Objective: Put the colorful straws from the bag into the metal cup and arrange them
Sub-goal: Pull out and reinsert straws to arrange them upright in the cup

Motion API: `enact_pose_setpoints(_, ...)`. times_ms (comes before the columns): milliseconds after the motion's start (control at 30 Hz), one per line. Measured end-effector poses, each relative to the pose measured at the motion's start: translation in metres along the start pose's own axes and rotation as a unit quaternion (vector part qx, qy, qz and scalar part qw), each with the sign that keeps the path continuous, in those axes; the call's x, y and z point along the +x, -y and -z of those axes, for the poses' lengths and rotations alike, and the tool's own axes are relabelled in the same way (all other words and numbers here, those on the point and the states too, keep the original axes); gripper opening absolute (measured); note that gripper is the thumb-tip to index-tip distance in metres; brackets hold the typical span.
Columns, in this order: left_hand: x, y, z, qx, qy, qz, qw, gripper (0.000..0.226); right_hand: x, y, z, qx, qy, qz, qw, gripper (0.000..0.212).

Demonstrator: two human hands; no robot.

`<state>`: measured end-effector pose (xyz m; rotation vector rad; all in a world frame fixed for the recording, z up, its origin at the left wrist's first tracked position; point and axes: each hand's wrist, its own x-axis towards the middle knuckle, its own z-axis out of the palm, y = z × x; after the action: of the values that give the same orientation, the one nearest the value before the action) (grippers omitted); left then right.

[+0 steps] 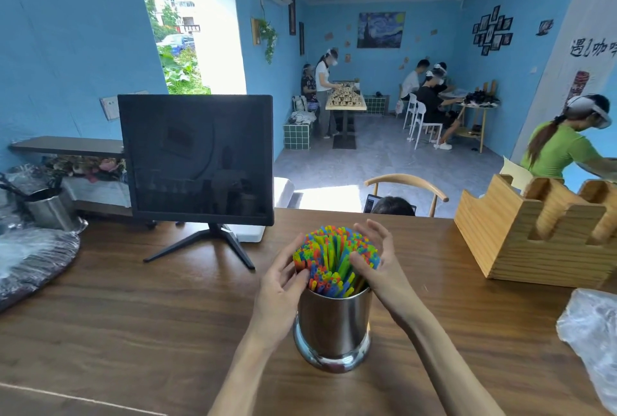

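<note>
metal cup (pixel 334 325) full of colorful straws (pixel 334 258), hands cupping the bunch.

Glossy metal cup (pixel 334 325), plastic straws (pixel 334 255), matt wooden counter (pixel 150 315).

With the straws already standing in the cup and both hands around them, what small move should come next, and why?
Probably press both hands inward to gather the bundle. The colorful straws stand in the metal cup but fan out past its rim, and the left hand and right hand already cup them from either side, fingers loosely spread.
</note>
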<state>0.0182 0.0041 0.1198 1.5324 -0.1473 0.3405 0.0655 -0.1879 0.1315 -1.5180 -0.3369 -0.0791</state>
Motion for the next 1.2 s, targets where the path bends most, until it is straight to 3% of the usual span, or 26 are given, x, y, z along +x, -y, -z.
enact_pose_setpoints(67,-0.002,-0.001,-0.004,0.022,-0.01,-0.015,1.0,0.055,-0.011,0.0,-0.001,0.017,-0.068,0.016,0.997,0.065)
enact_pose_setpoints(133,-0.005,-0.001,-0.007,0.041,-0.029,-0.03,0.998,0.05,-0.032,-0.007,-0.004,0.011,-0.115,0.019,0.993,0.08)
enact_pose_setpoints(267,-0.011,0.003,-0.017,0.122,-0.089,-0.074,0.986,0.041,-0.064,-0.031,-0.017,-0.061,-0.103,0.06,0.991,0.103)
enact_pose_setpoints(367,-0.016,0.001,-0.025,0.181,-0.133,-0.117,0.967,0.04,-0.06,-0.035,-0.012,-0.045,-0.119,0.069,0.989,0.112)
enact_pose_setpoints(500,-0.024,0.004,-0.025,0.237,-0.118,-0.14,0.954,0.037,-0.057,-0.031,0.005,-0.012,-0.089,0.069,0.994,0.097)
enact_pose_setpoints(600,-0.032,0.005,-0.031,0.248,-0.126,-0.143,0.95,0.029,-0.063,-0.023,0.008,-0.091,-0.105,0.116,0.983,0.081)
enact_pose_setpoints(700,-0.034,0.004,-0.036,0.251,-0.13,-0.136,0.949,0.031,-0.064,-0.011,0.007,-0.18,-0.106,0.177,0.962,0.05)
enact_pose_setpoints(833,-0.034,0.003,-0.027,0.253,-0.102,-0.14,0.952,0.033,-0.055,0.002,0.006,-0.227,-0.09,0.187,0.951,0.024)
enact_pose_setpoints(1000,-0.029,0.003,-0.015,0.253,-0.076,-0.147,0.953,0.042,-0.049,0.005,0.01,-0.222,-0.084,0.161,0.958,0.017)
enact_pose_setpoints(1200,-0.023,0.0,-0.011,0.256,-0.073,-0.148,0.953,0.035,-0.055,-0.005,-0.001,-0.194,-0.127,0.156,0.96,0.014)
